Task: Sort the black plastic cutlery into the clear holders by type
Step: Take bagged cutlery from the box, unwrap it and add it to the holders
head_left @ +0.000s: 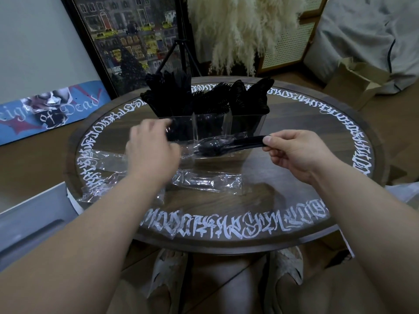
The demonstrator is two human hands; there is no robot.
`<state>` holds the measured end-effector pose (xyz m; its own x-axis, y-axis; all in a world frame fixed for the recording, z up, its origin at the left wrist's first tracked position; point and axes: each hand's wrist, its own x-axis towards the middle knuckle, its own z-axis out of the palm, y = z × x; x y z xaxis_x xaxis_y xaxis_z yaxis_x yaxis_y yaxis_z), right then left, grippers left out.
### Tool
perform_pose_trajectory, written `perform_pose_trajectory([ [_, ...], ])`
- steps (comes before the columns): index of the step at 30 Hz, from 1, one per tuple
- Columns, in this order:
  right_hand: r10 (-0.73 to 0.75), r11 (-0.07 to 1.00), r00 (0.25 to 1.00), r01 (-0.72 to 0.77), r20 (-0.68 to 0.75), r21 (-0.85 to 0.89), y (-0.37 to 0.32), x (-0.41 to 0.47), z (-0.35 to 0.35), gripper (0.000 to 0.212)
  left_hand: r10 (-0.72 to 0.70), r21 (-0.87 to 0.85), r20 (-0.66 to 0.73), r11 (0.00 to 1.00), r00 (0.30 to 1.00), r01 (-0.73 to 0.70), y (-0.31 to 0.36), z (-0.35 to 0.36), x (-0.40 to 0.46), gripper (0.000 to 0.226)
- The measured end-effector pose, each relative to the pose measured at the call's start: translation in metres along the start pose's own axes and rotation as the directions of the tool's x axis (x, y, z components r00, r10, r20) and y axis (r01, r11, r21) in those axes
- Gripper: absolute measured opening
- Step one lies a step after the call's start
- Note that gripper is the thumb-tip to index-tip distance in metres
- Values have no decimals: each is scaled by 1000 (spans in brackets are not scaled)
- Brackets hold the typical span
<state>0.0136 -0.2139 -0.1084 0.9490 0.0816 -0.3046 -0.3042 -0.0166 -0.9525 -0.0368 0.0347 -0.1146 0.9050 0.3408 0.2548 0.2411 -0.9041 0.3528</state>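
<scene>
Three clear holders [247, 125] stand side by side at the back of the round table [294, 177], each packed with black plastic cutlery [172, 96]. In front of them I hold a black cutlery set [213, 148] half inside a clear plastic wrapper [188, 146], just above the table. My right hand [294, 152] pinches the black handles at their right end. My left hand [152, 148] grips the wrapper's left end. Which pieces are in the set is hard to tell; a spoon bowl shows.
Several empty clear wrappers [204, 180] lie crumpled on the table between my arms. A tripod [181, 48] and framed picture [127, 41] stand behind the table, a cardboard box [353, 80] at the right. My knees sit under the near edge.
</scene>
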Motion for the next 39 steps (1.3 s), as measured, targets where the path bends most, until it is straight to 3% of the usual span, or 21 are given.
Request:
perform_pose_trajectory([
  [2, 9, 1000, 1000, -9, 22, 14, 2, 0, 2, 8, 286, -8, -18, 958, 958, -286, 17, 9, -11, 50],
  [4, 22, 1000, 999, -22, 46, 8, 4, 1, 2, 8, 370, 45, 132, 925, 920, -378, 27, 19, -17, 51],
  [6, 39, 999, 998, -38, 46, -22, 8, 2, -1, 8, 309, 115, 252, 932, 917, -345, 28, 29, -15, 48],
  [11, 106, 991, 990, -113, -97, -78, 18, 9, -28, 5, 155, 207, 289, 954, 945, -219, 20, 41, -5, 46],
  [14, 129, 922, 976, -184, -177, -340, 27, 12, -43, 23, 129, 249, 308, 945, 943, -211, 18, 46, -5, 47],
  [15, 92, 833, 976, -184, -198, -521, 28, 13, -45, 29, 148, 239, 288, 945, 946, -221, 20, 46, -5, 47],
  [17, -60, 509, 977, -146, -204, -848, 28, 12, -42, 42, 224, 192, 244, 943, 944, -274, 26, 44, -7, 49],
  [18, -153, 358, 975, -95, -159, -929, 26, 12, -36, 47, 267, 162, 238, 937, 934, -310, 29, 43, -8, 48],
  [20, -284, 183, 959, 77, 23, -980, 25, 11, -21, 50, 335, 131, 278, 915, 900, -381, 34, 42, -12, 50],
  [23, -273, 36, 927, 278, 258, -960, 37, 17, -3, 46, 339, 154, 403, 890, 850, -428, 33, 46, -16, 57],
  [27, -190, -10, 941, 282, 279, -959, 46, 30, -4, 31, 284, 192, 483, 889, 829, -416, 29, 52, -16, 63],
  [32, -122, 76, 974, 200, 190, -977, 41, 28, -9, 21, 264, 201, 487, 894, 833, -401, 26, 52, -14, 59],
  [39, -122, -49, 972, 196, 201, -979, 43, 23, -16, 17, 202, 253, 473, 901, 858, -352, 29, 51, -12, 53],
])
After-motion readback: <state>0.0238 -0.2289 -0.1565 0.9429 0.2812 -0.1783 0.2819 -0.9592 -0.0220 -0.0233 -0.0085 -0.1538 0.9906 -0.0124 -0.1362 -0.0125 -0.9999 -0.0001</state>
